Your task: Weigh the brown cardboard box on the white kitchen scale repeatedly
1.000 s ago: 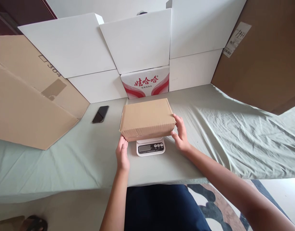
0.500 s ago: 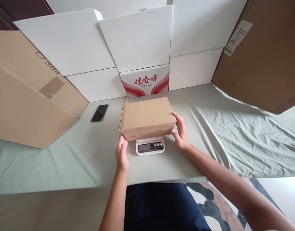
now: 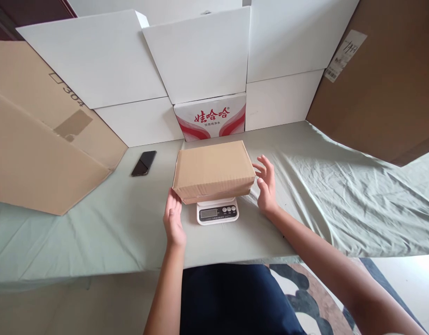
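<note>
A closed brown cardboard box [image 3: 213,170] rests on a small white digital scale [image 3: 217,212], whose display and buttons show below the box's front edge. My left hand [image 3: 173,218] is open just off the box's front left corner, palm facing the box. My right hand [image 3: 266,186] is open beside the box's right side, fingers spread and slightly apart from it. Neither hand holds anything.
A black phone [image 3: 143,163] lies on the pale green cloth [image 3: 112,223] left of the box. A red-and-white carton [image 3: 210,117] stands behind it among white cardboard panels [image 3: 196,56]. Large brown cartons [image 3: 32,139] flank the left and right [image 3: 385,83].
Both hands have let go of the box and pulled a little away from its sides. The box stays on the scale.
</note>
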`<control>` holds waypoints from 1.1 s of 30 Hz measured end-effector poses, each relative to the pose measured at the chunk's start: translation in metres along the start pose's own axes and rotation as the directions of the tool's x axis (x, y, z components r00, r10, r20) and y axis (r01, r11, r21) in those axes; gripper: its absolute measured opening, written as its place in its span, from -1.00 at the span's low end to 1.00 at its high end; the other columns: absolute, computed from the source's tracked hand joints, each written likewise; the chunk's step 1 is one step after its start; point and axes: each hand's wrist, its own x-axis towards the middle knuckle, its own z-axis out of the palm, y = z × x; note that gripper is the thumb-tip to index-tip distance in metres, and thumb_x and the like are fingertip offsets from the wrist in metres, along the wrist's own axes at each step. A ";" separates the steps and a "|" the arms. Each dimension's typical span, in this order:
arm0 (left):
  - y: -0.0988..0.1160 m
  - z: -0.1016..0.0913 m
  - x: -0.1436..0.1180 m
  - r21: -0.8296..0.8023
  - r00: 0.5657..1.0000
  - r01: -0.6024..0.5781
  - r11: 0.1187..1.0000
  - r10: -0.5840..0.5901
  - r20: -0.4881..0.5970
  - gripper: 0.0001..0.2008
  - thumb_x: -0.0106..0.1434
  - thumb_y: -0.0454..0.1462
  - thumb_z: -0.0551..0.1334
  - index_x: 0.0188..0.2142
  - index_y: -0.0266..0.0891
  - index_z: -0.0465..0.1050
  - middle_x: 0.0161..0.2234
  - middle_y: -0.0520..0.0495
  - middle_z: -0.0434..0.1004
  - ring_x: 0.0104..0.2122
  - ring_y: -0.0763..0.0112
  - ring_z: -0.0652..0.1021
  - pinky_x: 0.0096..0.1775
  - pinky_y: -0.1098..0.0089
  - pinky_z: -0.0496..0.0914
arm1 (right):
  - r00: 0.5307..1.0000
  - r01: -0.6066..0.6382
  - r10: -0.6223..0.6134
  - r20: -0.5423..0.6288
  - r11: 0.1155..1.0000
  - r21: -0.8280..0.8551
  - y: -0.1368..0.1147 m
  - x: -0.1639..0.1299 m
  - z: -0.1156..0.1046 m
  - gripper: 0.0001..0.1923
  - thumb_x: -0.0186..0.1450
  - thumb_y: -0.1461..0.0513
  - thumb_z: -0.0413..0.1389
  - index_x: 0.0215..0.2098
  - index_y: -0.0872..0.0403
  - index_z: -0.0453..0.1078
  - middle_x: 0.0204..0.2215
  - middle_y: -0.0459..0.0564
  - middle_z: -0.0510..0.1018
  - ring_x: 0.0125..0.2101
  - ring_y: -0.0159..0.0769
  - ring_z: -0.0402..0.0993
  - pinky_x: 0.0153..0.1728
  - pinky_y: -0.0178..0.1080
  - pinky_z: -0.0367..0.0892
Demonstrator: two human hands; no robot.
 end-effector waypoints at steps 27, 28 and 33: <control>0.001 0.001 -0.001 0.075 0.993 0.115 0.991 -0.115 -0.001 -0.15 0.23 0.26 0.18 0.28 -0.28 0.42 0.35 -0.39 0.36 0.37 -0.14 0.34 0.37 -0.04 0.20 | 0.992 -0.060 0.051 0.116 0.996 0.072 -0.002 -0.002 0.005 -0.33 0.43 -0.19 -0.08 0.38 -0.10 0.21 0.41 0.05 0.29 0.41 0.10 0.19 0.29 0.15 0.34; 0.001 0.001 -0.001 0.076 0.994 0.112 0.991 -0.113 0.003 -0.15 0.23 0.26 0.18 0.29 -0.28 0.41 0.35 -0.39 0.36 0.37 -0.14 0.34 0.37 -0.04 0.20 | 0.992 -0.060 0.052 0.116 0.996 0.067 -0.002 -0.002 0.005 -0.33 0.43 -0.20 -0.09 0.38 -0.10 0.21 0.41 0.05 0.29 0.41 0.10 0.18 0.29 0.15 0.34; 0.001 0.001 -0.001 0.072 0.994 0.110 0.991 -0.111 0.006 -0.16 0.23 0.26 0.18 0.29 -0.27 0.41 0.34 -0.38 0.36 0.37 -0.14 0.34 0.37 -0.05 0.21 | 0.991 -0.066 0.059 0.118 0.996 0.060 -0.002 -0.002 0.005 -0.34 0.44 -0.20 -0.09 0.38 -0.10 0.20 0.41 0.05 0.29 0.41 0.09 0.19 0.31 0.15 0.31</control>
